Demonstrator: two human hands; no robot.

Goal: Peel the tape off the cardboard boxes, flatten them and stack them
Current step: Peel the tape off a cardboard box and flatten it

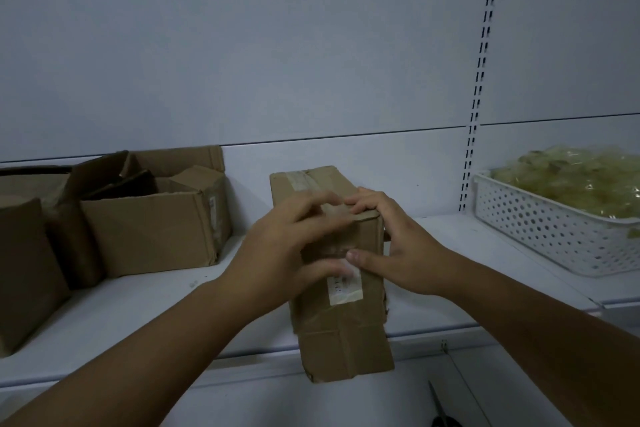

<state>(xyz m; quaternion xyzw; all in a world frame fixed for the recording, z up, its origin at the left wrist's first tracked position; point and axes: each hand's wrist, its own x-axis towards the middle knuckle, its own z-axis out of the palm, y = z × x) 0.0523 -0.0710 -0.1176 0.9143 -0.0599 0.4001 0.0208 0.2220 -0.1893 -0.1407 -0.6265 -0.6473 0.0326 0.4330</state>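
A tall brown cardboard box (343,333) stands at the front edge of the white shelf (145,315), its lower part hanging past the edge. Clear tape runs along its top and down the front, over a white label (344,288). My left hand (287,250) wraps the box's upper left side, fingers curled over the top near the tape and thumb on the front face; it is blurred. My right hand (391,243) grips the upper right corner, fingers over the top edge and thumb pressed on the front.
Several opened cardboard boxes (149,229) crowd the shelf's left side. A white perforated basket (554,236) heaped with crumpled clear tape sits at the right. A slotted upright (479,80) runs up the back wall. A dark thin object (440,406) lies below.
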